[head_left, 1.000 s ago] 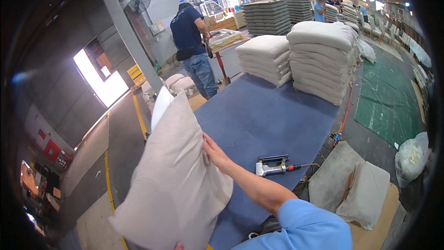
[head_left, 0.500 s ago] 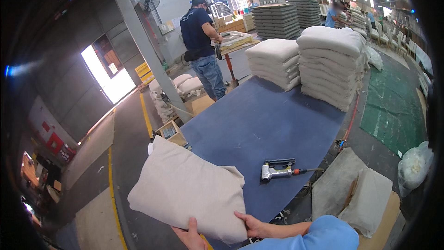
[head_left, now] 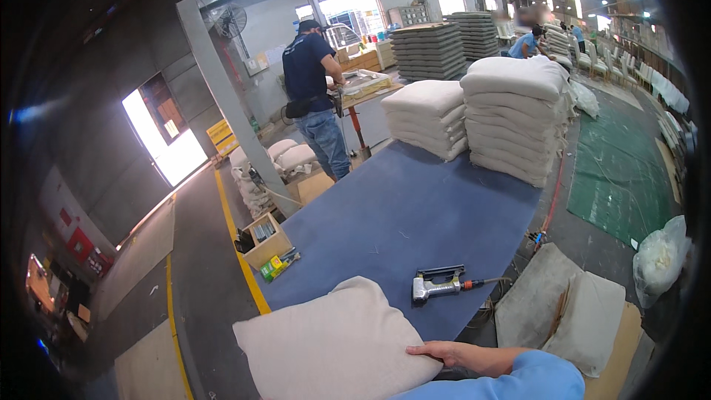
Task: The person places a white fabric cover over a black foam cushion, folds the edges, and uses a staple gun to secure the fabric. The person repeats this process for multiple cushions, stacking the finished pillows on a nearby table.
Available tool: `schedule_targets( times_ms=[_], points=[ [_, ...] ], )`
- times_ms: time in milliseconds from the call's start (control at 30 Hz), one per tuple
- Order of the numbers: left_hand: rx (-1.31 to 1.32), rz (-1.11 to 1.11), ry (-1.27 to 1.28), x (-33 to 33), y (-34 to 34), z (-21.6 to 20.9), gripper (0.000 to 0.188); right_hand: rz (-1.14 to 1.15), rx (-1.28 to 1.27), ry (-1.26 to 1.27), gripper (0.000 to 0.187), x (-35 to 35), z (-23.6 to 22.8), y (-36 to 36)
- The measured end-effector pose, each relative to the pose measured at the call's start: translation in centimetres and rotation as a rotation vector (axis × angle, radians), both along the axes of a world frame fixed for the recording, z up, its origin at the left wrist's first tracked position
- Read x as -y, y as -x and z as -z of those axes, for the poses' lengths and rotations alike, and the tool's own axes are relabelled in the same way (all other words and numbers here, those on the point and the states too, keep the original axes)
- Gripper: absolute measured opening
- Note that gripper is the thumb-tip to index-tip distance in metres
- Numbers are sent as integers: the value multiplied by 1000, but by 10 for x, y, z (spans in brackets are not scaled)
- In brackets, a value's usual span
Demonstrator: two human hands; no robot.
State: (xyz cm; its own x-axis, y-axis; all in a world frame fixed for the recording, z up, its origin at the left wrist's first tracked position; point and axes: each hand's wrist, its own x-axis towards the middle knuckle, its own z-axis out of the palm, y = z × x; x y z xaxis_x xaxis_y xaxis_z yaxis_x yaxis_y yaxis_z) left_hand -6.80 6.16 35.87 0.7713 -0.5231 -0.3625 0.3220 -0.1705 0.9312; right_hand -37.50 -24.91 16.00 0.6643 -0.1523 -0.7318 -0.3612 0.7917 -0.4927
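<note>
An off-white, fabric-covered cushion is tilted at the near edge of the blue-topped table, with its lower part cut off by the picture's bottom edge. My right hand grips its right edge, thumb on the upper face and the other fingers mostly hidden. My left hand is out of sight. A silver staple gun lies on the table beyond my right hand, its hose running off to the right.
Two stacks of cushions, a lower one and a taller one, stand on the table's far end. A wooden box sits at its left edge. Across from me a person works at another table. Padded pieces lie at right.
The cushion has come down and nearer, uncovering the wooden box and a small green-yellow packet. My left hand has gone out of view; my right hand still holds the edge.
</note>
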Motion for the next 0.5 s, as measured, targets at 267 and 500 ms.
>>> schedule_targets(
  times_ms=[267, 500],
  points=[
    [209, 122, -329, -6, 13, 22, 66, -35, -68, 353, 95, 30, -51, 3],
    [512, 184, -144, 75, 20, -25, 68, 265, 396, 267, 95, 82, -47, 31]
  ],
)
